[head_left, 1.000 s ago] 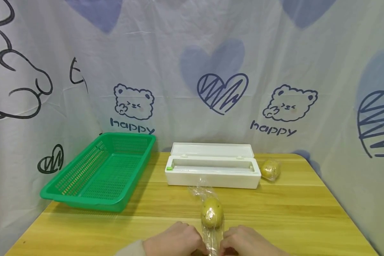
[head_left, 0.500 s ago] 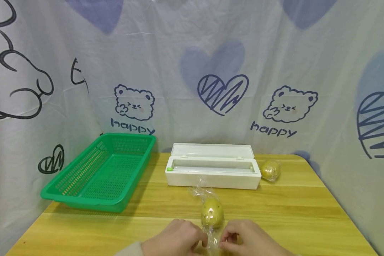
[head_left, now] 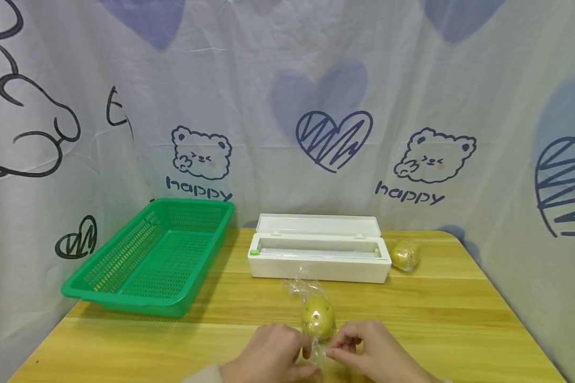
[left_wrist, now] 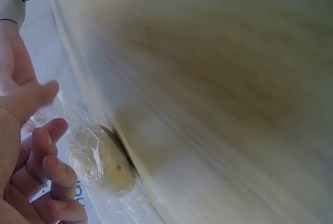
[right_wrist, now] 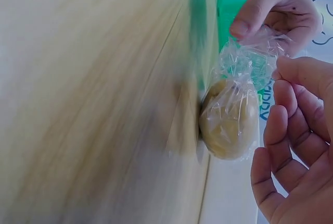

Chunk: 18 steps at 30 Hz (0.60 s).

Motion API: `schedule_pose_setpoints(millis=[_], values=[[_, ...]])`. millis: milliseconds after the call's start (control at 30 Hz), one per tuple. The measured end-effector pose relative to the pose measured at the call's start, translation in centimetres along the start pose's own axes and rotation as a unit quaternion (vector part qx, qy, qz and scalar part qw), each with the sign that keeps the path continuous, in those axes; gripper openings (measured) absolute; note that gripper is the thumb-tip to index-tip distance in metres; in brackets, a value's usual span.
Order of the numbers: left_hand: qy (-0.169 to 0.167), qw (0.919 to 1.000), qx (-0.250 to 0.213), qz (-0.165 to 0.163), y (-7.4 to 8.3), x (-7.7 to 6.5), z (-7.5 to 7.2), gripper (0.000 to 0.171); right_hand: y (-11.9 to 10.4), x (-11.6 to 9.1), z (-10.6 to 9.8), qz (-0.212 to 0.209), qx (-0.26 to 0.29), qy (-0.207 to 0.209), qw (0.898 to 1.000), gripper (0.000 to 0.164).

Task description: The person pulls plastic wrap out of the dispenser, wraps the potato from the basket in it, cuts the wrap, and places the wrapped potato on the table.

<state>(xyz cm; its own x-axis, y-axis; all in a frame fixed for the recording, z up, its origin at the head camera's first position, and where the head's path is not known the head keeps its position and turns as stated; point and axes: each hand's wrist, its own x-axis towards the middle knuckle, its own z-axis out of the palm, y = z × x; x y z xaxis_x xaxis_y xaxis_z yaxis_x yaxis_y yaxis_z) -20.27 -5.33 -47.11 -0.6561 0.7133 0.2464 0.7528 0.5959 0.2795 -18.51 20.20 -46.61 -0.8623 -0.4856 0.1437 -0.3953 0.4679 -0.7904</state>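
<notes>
In the head view a potato (head_left: pixel 318 318) in clear cling film lies on the table, the film's loose near end (head_left: pixel 318 348) between the two hands. My right hand (head_left: pixel 376 348) pinches that film end between thumb and fingertip, as the right wrist view shows beside the wrapped potato (right_wrist: pixel 229 125). My left hand (head_left: pixel 270 354) is on the other side of the film, its thumb apart from the bent fingers (left_wrist: pixel 60 172) in the left wrist view. Whether the left fingertips touch the film is hard to tell.
Behind the potato stands a white cling film dispenser (head_left: pixel 318 269) with its lid raised. A second wrapped potato (head_left: pixel 405 255) lies at its right end. On the left sits a green plastic basket (head_left: pixel 172 307). A printed curtain (head_left: pixel 268 181) hangs behind the wooden table (head_left: pixel 441 319).
Both hands have moved a little away from the body, nearer the potato. The left thumb and fingers have come apart, having been close at the film end. The potato has stayed in place.
</notes>
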Motion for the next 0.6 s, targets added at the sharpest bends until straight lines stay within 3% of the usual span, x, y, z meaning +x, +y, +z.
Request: schedule_pose_setpoints(millis=[100,333,433,600], values=[[0.016,0.9998,0.009,0.005,0.07,0.10,0.07,0.022,0.00,0.03,-0.08,0.003,-0.003,0.004,1.000,0.014],[0.034,0.9993,0.012,-0.004,0.63,0.14,0.21,0.040,-0.14,-0.10,-0.17,0.002,-0.008,0.016,1.000,0.014],[0.044,0.9988,0.016,-0.014,0.74,0.25,0.40,0.034,-0.13,-0.04,-0.10,0.002,-0.008,0.018,1.000,0.015],[0.061,0.9980,0.013,-0.010,0.75,0.22,0.55,0.012,-0.04,0.07,-0.05,0.009,-0.010,0.021,1.000,0.015]])
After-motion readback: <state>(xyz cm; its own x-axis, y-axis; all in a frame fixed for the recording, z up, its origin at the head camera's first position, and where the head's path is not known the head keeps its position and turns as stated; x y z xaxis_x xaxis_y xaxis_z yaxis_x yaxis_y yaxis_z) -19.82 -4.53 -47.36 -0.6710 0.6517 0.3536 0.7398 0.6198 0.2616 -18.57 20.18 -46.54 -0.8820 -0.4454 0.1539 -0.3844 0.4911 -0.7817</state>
